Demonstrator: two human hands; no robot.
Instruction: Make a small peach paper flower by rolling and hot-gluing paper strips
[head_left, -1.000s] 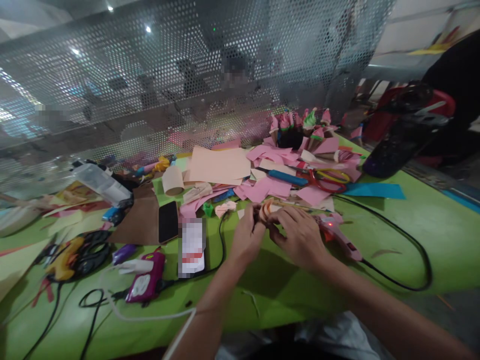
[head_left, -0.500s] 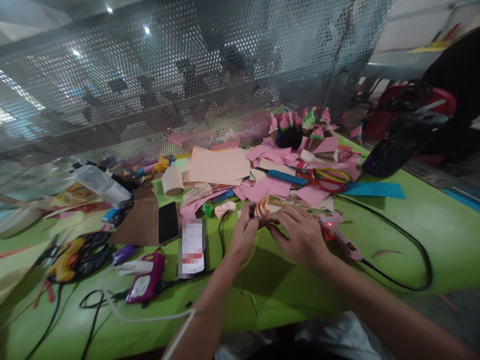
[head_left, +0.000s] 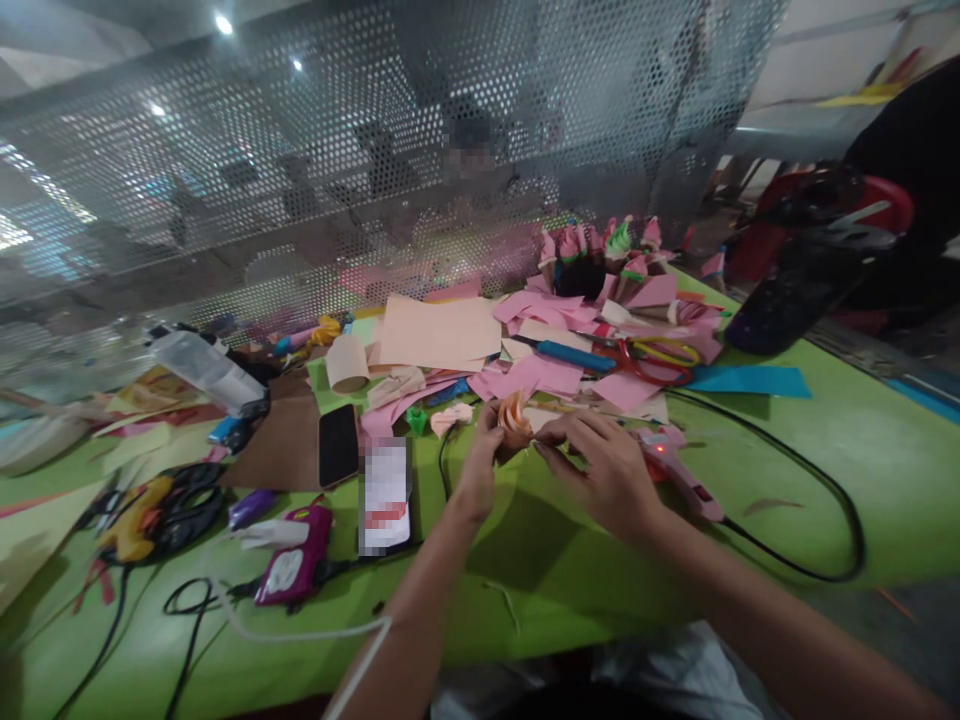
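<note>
A peach paper ice-cream swirl (head_left: 514, 418) with a brown lower part is held above the green table. My left hand (head_left: 480, 465) is closed around its left side and base. At its lower right edge, the thumb and fingertips of my right hand (head_left: 604, 465) are pinched together. What they pinch is too small to make out. A pink glue gun (head_left: 679, 472) with a lit red light lies just right of my right hand.
Pink paper scraps (head_left: 532, 375), a blue-handled tool (head_left: 574, 355) and red scissors (head_left: 652, 365) lie behind my hands. Finished paper cones (head_left: 574, 245) stand farther back. Phones (head_left: 339, 445), a magenta power adapter (head_left: 296, 555) and cables are at left. A black cable (head_left: 847, 500) loops at right.
The paper swirl has tilted and shifted slightly left with my left hand, showing more of its front. My right fingertips have drawn back from over it to its right edge.
</note>
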